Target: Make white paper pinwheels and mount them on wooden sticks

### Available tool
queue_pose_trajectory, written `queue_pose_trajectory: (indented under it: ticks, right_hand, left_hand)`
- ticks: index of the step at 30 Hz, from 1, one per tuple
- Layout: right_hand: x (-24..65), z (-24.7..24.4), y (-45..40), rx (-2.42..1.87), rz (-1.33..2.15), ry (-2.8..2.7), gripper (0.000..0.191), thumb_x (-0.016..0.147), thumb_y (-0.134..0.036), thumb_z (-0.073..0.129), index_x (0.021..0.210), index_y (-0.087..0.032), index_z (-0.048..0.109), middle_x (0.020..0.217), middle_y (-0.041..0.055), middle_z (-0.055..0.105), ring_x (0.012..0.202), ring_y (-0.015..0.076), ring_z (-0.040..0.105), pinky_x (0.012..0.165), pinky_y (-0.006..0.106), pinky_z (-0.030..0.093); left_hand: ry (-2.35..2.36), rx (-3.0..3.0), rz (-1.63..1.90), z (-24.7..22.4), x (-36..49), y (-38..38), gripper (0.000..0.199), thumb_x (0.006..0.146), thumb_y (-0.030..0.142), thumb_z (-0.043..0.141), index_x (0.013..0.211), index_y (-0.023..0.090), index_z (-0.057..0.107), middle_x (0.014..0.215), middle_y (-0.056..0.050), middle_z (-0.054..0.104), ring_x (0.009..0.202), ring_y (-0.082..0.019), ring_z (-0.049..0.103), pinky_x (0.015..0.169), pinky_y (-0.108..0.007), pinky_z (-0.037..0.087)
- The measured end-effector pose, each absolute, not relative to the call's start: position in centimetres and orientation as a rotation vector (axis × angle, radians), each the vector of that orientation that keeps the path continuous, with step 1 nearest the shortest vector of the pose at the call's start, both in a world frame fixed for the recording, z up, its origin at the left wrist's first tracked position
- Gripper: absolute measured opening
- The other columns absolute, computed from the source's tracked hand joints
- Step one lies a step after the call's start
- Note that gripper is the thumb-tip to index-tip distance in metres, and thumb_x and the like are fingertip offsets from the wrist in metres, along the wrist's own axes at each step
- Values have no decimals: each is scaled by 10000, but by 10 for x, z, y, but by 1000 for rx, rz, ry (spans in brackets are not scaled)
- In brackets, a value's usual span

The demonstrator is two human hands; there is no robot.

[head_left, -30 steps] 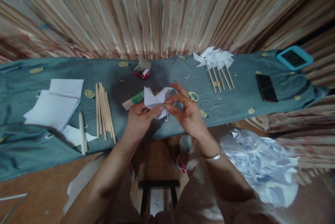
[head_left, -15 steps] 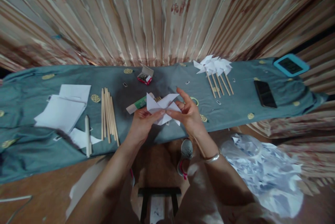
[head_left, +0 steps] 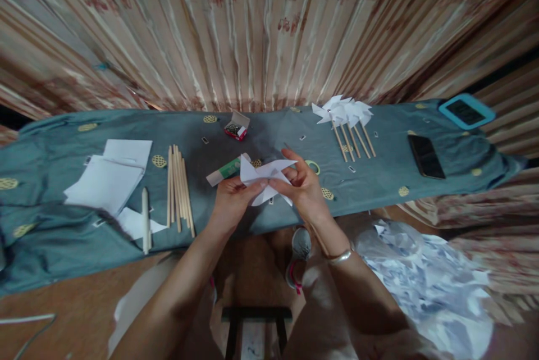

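Note:
A white folded paper pinwheel is held in front of me, its pointed blades spread out. My left hand pinches it from the left, thumb pressed near the centre. From the right, my right hand grips it, thumb also by the centre and index finger stretched upward. The fingers behind the paper are hidden. Just beyond my left hand lies a green and white glue box. A small red open box with shiny metal bits inside sits farther back. Scissors with a yellow-green handle lie partly behind my right hand.
Several wooden sticks, a white pen-like tool and white paper sheets lie to the left. Finished pinwheels on sticks, a black phone and a blue-framed device are to the right. A bag of paper scraps stands below.
The pinwheel's blades have shifted slightly in my hands, with the upper ones looking flatter. Both hands keep their hold. The whole view has moved a little.

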State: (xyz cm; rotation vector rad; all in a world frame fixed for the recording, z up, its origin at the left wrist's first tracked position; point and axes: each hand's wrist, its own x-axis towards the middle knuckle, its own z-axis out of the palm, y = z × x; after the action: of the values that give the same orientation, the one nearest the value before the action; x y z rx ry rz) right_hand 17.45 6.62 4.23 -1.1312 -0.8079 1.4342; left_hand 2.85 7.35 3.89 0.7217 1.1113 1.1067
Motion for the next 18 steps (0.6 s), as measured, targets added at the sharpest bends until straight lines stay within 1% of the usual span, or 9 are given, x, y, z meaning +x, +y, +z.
queue_pose_trajectory:
  ticks: [5, 7, 10, 12, 15, 18]
  right_hand:
    - [173, 42, 67, -1142, 1429, -801, 750, 532, -294, 892, 1197, -263, 548, 708, -77, 707, 648, 147, 665, 652, 273, 522]
    - [172, 44, 67, -1149, 1423, -810, 740, 536, -306, 888, 1192, -253, 549, 678, -81, 705, 613, 141, 654, 624, 269, 515]
    - [171, 47, 67, -1150, 1414, -807, 725, 525, -310, 885, 1163, -236, 551, 580, -105, 674, 525, 123, 607, 567, 259, 494]
    - [170, 49, 67, -1147, 1410, -801, 705, 512, -309, 887, 1132, -237, 558, 559, -111, 669, 506, 120, 600, 556, 258, 491]
    - [170, 49, 68, -1150, 1415, -792, 683, 507, -322, 893, 1105, -252, 569, 627, -90, 718, 539, 131, 633, 579, 273, 514]
    - [170, 49, 68, -1146, 1424, -781, 683, 505, -326, 896, 1100, -256, 568, 703, -70, 751, 589, 143, 669, 612, 278, 534]
  left_hand:
    - [1163, 743, 1132, 38, 29, 72, 269, 457, 326, 899, 638, 170, 777, 619, -12, 724, 554, -111, 567, 593, -238, 434]
    - [1172, 751, 1145, 38, 29, 72, 256, 463, 324, 891, 632, 171, 775, 611, -8, 719, 552, -114, 562, 587, -240, 431]
    - [1183, 766, 1155, 40, 30, 72, 246, 478, 333, 879, 630, 171, 773, 591, -1, 706, 542, -113, 552, 571, -239, 417]
    - [1190, 776, 1160, 41, 30, 71, 246, 479, 338, 876, 627, 172, 769, 591, 0, 704, 542, -115, 550, 565, -241, 413]
    - [1199, 803, 1170, 41, 31, 71, 244, 492, 346, 870, 628, 172, 765, 600, -2, 703, 551, -122, 548, 566, -246, 416]
    - [1213, 828, 1189, 39, 31, 71, 223, 511, 351, 855, 599, 174, 752, 566, 6, 677, 536, -118, 524, 550, -242, 398]
